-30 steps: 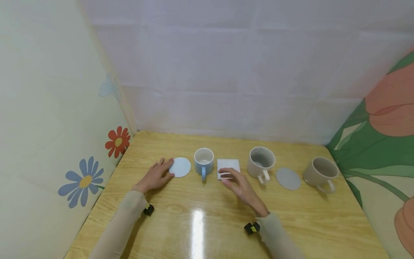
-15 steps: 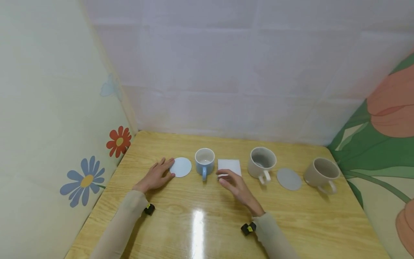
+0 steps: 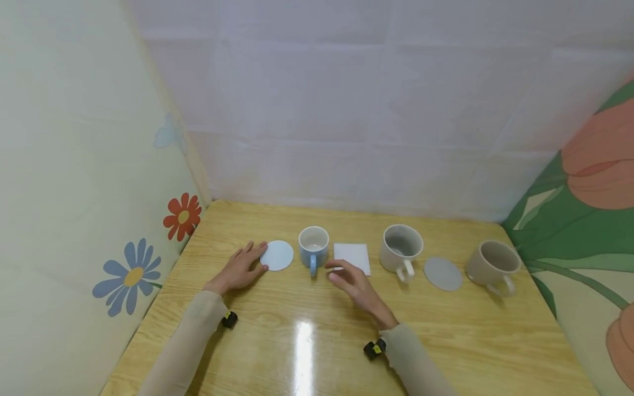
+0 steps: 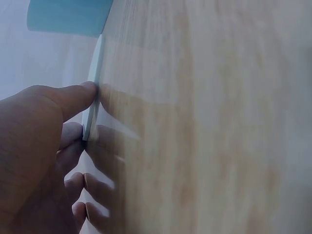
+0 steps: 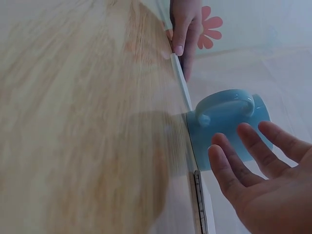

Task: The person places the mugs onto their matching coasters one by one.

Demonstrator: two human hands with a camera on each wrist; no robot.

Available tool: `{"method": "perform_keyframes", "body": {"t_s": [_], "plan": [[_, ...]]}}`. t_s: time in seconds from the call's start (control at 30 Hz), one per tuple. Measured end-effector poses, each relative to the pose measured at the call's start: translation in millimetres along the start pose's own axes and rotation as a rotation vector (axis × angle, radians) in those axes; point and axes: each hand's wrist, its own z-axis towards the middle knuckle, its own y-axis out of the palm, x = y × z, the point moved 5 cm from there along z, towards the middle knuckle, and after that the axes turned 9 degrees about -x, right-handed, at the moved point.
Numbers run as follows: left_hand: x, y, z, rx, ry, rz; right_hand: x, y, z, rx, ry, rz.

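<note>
My left hand (image 3: 239, 268) lies on the table beside a pale blue round coaster (image 3: 278, 256). Its thumb and index fingertips touch the coaster's left edge, with the fingers extended; the left wrist view shows the thumb against the coaster's rim (image 4: 95, 58). My right hand (image 3: 358, 288) hovers just right of a light blue mug (image 3: 306, 256), fingers spread and gently bent, holding nothing. The mug stands upright with its handle toward me. In the right wrist view, a gap separates the right fingertips from the mug's handle (image 5: 223, 97).
A white square coaster (image 3: 353, 254) lies beyond the right hand, partly covered by it. Farther right are an off-white mug (image 3: 393, 259), a grey round coaster (image 3: 442, 274) and a beige mug (image 3: 482, 270) on the wooden table (image 3: 267, 341). A white backdrop (image 3: 317, 110) rises behind.
My right hand has shifted left from over the square coaster toward the light blue mug, uncovering more of that coaster. The left hand stays at the round coaster.
</note>
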Motion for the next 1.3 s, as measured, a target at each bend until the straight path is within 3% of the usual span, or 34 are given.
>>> {"method": "perform_keyframes", "body": {"t_s": [0.23, 0.5, 0.63, 0.97, 1.3], "plan": [[7.2, -5.5, -3.1, 0.016, 0.029, -0.002, 3, 5, 5, -0.021, 0.043, -0.011], [12.7, -5.6, -3.6, 0.002, 0.004, 0.025, 7, 10, 9, -0.036, 0.067, -0.039], [8.0, -1.8, -3.9, -0.005, -0.005, 0.016, 8, 12, 10, -0.034, 0.069, -0.04], [3.3, -3.0, -4.8, 0.04, 0.06, 0.034, 11, 15, 15, -0.034, 0.097, -0.037], [0.4, -1.5, -1.5, 0.017, 0.042, 0.031, 16, 20, 19, -0.065, 0.139, 0.001]]}}
